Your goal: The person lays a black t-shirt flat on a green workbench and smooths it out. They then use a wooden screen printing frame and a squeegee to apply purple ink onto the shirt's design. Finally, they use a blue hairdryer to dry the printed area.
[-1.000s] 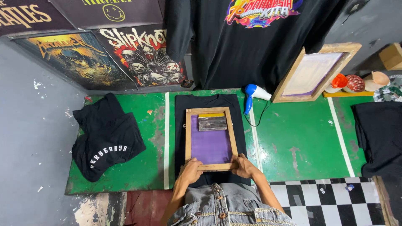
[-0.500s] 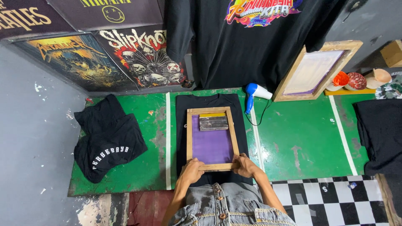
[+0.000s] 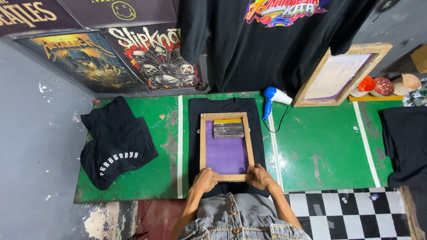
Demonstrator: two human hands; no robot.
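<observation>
A wooden printing screen frame (image 3: 202, 142) with a purple mesh lies flat on a black T-shirt (image 3: 194, 133) spread over the green table (image 3: 320, 151). A squeegee (image 3: 228, 129) rests across the far end of the mesh, by a strip of yellow ink. My left hand (image 3: 205, 179) grips the frame's near left corner. My right hand (image 3: 259, 176) grips its near right corner. Both hands press on the near rail.
A folded black shirt (image 3: 116, 142) lies at the table's left. A blue-and-white hair dryer (image 3: 272, 98) lies right of the frame. A second screen frame (image 3: 340, 73) leans at the back right near paint pots (image 3: 375, 86). Black cloth (image 3: 407, 142) lies at far right. Shirts hang on the wall.
</observation>
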